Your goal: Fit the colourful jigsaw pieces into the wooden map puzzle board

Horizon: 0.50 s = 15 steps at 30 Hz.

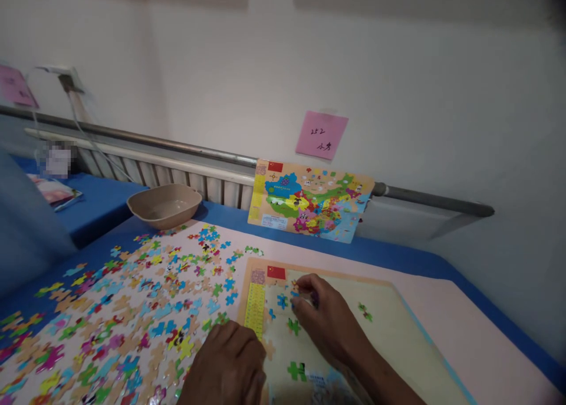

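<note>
Fingers of right hand (325, 319) pinch a puzzle piece (295, 287) on the board (393, 334), long axis leftward; left hand (227, 366) fisted; pink note (321, 134) reads "252".

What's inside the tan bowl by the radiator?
The tan bowl looks empty: only its bare inner wall shows. Its near rim hides the part of the bottom closest to the camera.

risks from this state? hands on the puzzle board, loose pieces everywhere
1. The left hand rests on the puzzle board's left edge, right beside the loose pieces; a slide could scatter them.
2. The right hand presses a small piece near the few blue pieces already placed; a nudge might dislodge them.
3. Pieces at the far left lie near the table edge and could probably drop off.
</note>
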Available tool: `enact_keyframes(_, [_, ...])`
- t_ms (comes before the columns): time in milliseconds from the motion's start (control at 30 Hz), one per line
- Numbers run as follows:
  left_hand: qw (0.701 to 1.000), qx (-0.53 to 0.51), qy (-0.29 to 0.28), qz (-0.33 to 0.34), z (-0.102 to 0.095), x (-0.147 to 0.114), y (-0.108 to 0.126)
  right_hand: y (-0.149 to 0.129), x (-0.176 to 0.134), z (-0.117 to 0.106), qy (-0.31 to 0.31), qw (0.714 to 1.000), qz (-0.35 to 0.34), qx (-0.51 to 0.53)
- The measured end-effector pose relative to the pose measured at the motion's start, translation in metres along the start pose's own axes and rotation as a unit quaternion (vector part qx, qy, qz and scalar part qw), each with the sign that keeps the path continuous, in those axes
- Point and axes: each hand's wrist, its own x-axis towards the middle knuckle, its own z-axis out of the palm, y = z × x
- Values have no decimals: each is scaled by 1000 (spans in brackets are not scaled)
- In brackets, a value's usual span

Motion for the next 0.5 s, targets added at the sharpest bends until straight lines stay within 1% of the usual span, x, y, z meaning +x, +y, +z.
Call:
enact_keyframes(33, [1000, -3, 4, -2, -1, 0, 0, 2, -3, -4, 4, 1000, -5, -8])
enact_keyframes(67, [1000, -5, 5, -5, -1, 1, 1, 3, -5, -7, 0, 999, -25, -20])
enact_keyframes(100, [1000, -6, 6, -6, -1, 1, 1, 4, -8, -8, -17, 998, -58, -32])
enact_keyframes(200, [1000, 1, 15, 1, -1, 2, 1, 5, -13, -6, -104, 978, -168, -65])
enact_keyframes(267, [1000, 6, 18, 4, -1, 3, 1, 4, -16, -2, -142, 965, -206, -81])
enact_keyframes(367, [1000, 11, 17, 8, 0, 2, 1, 3, -17, 3, -161, 955, -232, -95])
enact_keyframes(500, [999, 15, 38, 14, 1, 2, 2, 8, -17, -3, -163, 958, -213, -104])
